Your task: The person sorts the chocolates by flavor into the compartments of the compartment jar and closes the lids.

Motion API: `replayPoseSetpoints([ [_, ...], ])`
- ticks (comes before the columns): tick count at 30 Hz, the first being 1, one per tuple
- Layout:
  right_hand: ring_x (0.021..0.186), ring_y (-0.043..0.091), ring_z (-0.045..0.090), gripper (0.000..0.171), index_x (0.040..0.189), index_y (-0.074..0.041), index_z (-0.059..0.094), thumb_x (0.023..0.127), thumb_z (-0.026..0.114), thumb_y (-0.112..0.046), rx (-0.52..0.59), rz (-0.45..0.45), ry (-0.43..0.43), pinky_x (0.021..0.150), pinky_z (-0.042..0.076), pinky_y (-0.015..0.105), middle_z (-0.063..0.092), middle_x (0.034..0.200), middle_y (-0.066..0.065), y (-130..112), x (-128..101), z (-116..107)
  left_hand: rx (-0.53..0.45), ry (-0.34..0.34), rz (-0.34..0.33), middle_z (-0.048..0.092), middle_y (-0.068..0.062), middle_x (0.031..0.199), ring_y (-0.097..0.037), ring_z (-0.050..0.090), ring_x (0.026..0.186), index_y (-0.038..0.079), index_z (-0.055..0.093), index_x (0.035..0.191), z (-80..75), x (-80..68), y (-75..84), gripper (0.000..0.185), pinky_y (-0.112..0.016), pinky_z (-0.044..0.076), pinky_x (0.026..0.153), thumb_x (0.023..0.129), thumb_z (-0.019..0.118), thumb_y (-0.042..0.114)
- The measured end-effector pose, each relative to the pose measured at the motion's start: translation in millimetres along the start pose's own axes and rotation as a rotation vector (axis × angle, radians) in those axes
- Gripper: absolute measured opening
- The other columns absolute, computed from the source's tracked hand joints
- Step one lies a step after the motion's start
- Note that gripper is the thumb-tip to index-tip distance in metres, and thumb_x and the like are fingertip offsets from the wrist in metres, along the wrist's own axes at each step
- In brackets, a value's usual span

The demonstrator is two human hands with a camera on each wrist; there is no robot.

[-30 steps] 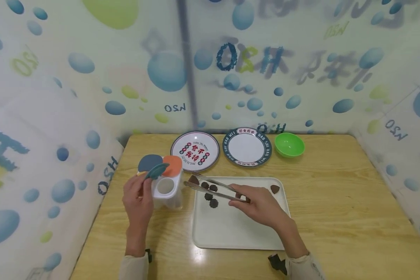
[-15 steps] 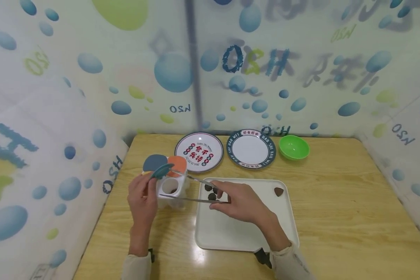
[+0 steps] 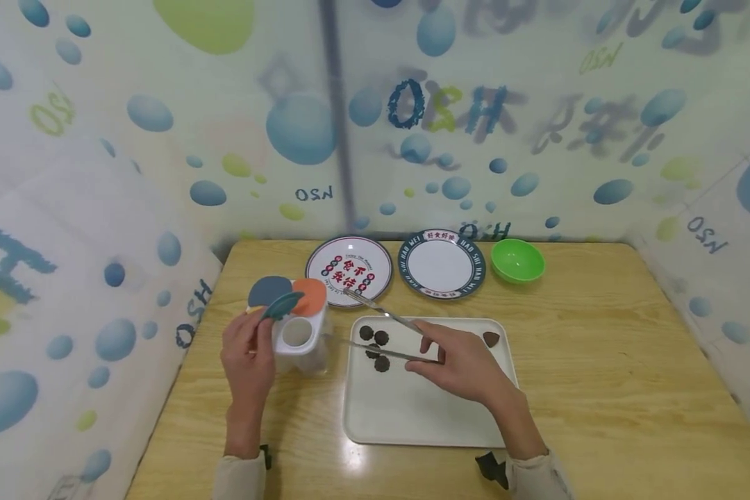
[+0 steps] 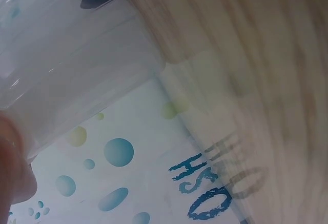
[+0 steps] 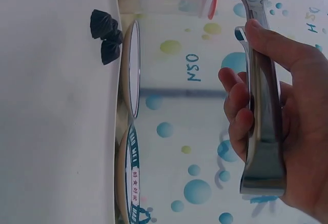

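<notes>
Right hand [image 3: 459, 361] grips a pair of metal tongs [image 3: 381, 332], fingers curled round the handle end — the two arms stand spread, tips apart above the white tray [image 3: 412, 417]. Four dark pieces [image 3: 375, 345] lie clustered on the tray's far left part; a brown piece [image 3: 490, 338] sits near its far right corner. Left hand [image 3: 246, 357] pinches the teal flip lid [image 3: 281, 304] of a clear container [image 3: 298, 340] just left of the tray — lid raised, opening exposed.

Green bowl [image 3: 517, 259], teal lid [image 3: 280, 305]
</notes>
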State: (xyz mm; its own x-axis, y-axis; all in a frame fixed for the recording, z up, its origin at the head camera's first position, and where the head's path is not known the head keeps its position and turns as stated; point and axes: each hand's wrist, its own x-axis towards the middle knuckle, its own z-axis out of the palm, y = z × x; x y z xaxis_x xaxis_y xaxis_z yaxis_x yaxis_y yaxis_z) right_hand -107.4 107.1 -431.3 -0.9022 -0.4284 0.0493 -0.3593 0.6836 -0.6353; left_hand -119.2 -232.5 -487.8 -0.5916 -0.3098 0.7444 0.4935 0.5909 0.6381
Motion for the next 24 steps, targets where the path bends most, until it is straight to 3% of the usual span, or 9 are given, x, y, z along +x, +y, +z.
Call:
replayPoseSetpoints([
  [6, 0.06, 0.004, 0.051, 0.06, 0.137, -0.025, 0.058, 0.083, 0.079, -0.042, -0.047, 0.081, 0.042, 0.055, 0.045, 0.022, 0.063, 0.089, -0.016, 16.9, -13.3, -4.5, 0.006, -0.013, -0.018, 0.068, -0.019, 0.098, 0.0, 0.05, 0.094, -0.005, 0.073, 0.108, -2.9, -0.2, 1.5, 0.023, -0.004, 0.043, 0.075, 0.087, 0.065, -0.013],
  [14, 0.062, 0.005, 0.049, 0.048, 0.123, -0.025, 0.061, 0.082, 0.08, -0.041, -0.089, 0.158, 0.074, 0.052, 0.042, 0.022, 0.059, 0.088, -0.015, 45.7, -35.5, -4.0, 0.014, -0.007, -0.027, 0.067, -0.022, 0.096, 0.003, 0.049, 0.093, -0.008, 0.072, 0.105, -0.6, -0.2, 1.5, 0.021, -0.004, 0.042, 0.076, 0.087, 0.064, -0.014],
  [19, 0.061, 0.003, 0.047, 0.059, 0.132, -0.016, 0.06, 0.083, 0.079, -0.042, -0.107, 0.216, 0.077, 0.052, 0.041, 0.021, 0.06, 0.09, -0.013, 67.5, -51.6, -6.4, -0.004, 0.012, -0.01, 0.066, -0.028, 0.093, 0.004, 0.048, 0.092, -0.012, 0.07, 0.103, 0.2, 4.5, 16.4, 0.019, -0.008, 0.044, 0.084, 0.087, 0.062, -0.017],
  [24, 0.056, 0.001, 0.044, 0.062, 0.135, -0.015, 0.059, 0.084, 0.077, -0.045, -0.151, 0.256, 0.11, 0.049, 0.038, 0.022, 0.06, 0.087, -0.012, 88.5, -69.1, -12.2, -0.016, 0.018, -0.004, 0.066, -0.029, 0.093, 0.003, 0.048, 0.092, -0.014, 0.069, 0.102, 0.8, 8.2, 27.9, 0.017, -0.005, 0.043, 0.079, 0.087, 0.061, -0.017],
])
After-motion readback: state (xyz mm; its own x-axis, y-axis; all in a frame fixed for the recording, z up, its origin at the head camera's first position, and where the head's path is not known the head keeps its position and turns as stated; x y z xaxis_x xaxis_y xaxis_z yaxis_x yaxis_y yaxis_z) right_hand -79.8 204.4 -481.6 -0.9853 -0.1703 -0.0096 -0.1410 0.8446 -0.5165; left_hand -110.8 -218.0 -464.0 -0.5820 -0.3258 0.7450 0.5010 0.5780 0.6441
